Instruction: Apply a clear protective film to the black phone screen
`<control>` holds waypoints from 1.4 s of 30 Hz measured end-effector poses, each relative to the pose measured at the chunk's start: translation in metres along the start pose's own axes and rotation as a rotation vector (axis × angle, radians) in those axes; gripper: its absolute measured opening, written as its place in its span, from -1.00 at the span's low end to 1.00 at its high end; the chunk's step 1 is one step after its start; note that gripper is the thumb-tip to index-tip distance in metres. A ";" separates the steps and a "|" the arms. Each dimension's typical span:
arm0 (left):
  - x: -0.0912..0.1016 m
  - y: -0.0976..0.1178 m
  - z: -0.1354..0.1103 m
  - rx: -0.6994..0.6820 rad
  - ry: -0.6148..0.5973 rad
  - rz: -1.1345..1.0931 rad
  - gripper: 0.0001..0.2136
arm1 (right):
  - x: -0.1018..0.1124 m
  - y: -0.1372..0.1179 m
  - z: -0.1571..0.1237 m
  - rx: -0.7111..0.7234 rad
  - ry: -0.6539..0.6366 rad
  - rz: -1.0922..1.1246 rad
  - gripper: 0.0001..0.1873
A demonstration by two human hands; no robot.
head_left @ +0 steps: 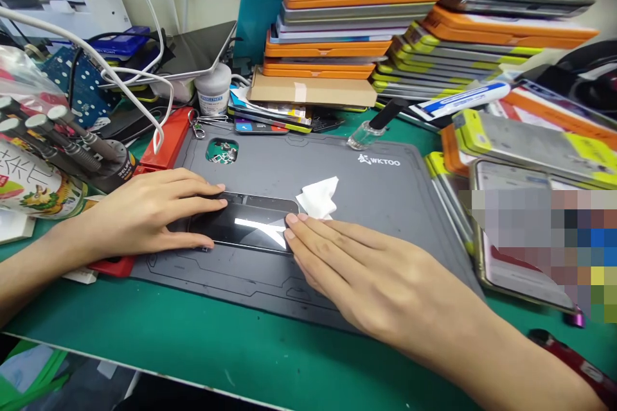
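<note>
A glossy black phone screen (255,226) lies on the grey work mat, with light reflected near its right end. Along its far side shows a dark phone body (272,205), partly covered by it. My left hand (159,210) spans the left end, two fingertips over the far side and the thumb at the near edge. At the right end, my right hand (373,270) presses its fingertips on the edge, fingers together; its thumb is hidden. Just behind those fingers sits a crumpled white wipe (319,198).
The mat (380,189) has a recess holding small metal bits (224,153). A glass bottle with black cap (369,131) stands behind. Boxes (328,45) are stacked at the back. Screwdrivers (67,135) stand left; another phone (515,225) lies right.
</note>
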State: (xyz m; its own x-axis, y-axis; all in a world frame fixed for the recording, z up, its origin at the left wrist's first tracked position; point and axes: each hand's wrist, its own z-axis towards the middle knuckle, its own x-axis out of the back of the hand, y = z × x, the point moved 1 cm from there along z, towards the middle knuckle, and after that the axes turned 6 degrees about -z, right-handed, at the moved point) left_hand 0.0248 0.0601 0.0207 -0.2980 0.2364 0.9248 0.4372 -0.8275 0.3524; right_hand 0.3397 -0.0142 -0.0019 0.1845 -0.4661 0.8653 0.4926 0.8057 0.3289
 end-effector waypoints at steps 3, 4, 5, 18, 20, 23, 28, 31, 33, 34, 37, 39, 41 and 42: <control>-0.001 -0.001 0.000 -0.056 0.015 0.053 -0.54 | 0.001 -0.001 0.000 -0.006 0.016 -0.001 -0.70; -0.002 -0.001 0.000 -0.067 0.023 0.065 -0.54 | 0.001 -0.001 0.001 -0.005 0.022 -0.007 -0.71; -0.003 -0.001 0.001 -0.075 0.032 0.071 -0.54 | 0.001 -0.001 0.001 -0.004 0.030 -0.014 -0.72; -0.002 -0.003 0.002 -0.046 0.021 0.072 -0.53 | 0.007 0.001 0.008 -0.017 0.061 -0.018 -0.71; -0.002 -0.003 0.002 -0.040 0.008 0.073 -0.54 | 0.007 0.001 0.008 -0.021 0.058 -0.015 -0.72; -0.001 -0.003 0.003 -0.016 -0.005 0.060 -0.54 | 0.007 0.002 0.008 -0.022 0.062 -0.015 -0.72; -0.002 -0.005 0.002 0.000 -0.003 0.030 -0.52 | 0.007 0.001 0.007 -0.008 0.058 -0.026 -0.72; -0.001 -0.004 0.002 -0.003 -0.002 0.029 -0.51 | 0.007 0.001 0.006 -0.007 0.058 -0.027 -0.71; 0.000 -0.003 0.002 -0.009 0.001 0.035 -0.52 | 0.008 0.001 0.006 -0.011 0.069 -0.029 -0.71; 0.001 -0.003 0.002 -0.015 0.004 0.039 -0.53 | 0.009 0.002 0.006 -0.011 0.076 -0.032 -0.71; 0.002 -0.001 0.001 -0.029 0.013 0.046 -0.54 | 0.009 0.003 0.007 -0.007 0.101 -0.022 -0.73; 0.001 -0.001 0.000 -0.034 0.017 0.045 -0.55 | 0.008 0.006 0.007 -0.027 0.112 0.031 -0.76; 0.001 0.000 -0.001 -0.036 0.021 0.039 -0.55 | 0.005 0.009 0.007 -0.111 0.087 0.091 -0.78; 0.001 -0.001 -0.001 -0.032 0.025 0.037 -0.56 | 0.003 0.011 0.007 -0.177 0.056 0.114 -0.72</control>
State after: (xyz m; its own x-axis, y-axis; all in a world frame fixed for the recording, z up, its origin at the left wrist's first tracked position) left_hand 0.0237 0.0603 0.0209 -0.3032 0.1934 0.9331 0.4207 -0.8515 0.3131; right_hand 0.3401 -0.0041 0.0065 0.2923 -0.3989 0.8692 0.6062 0.7802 0.1542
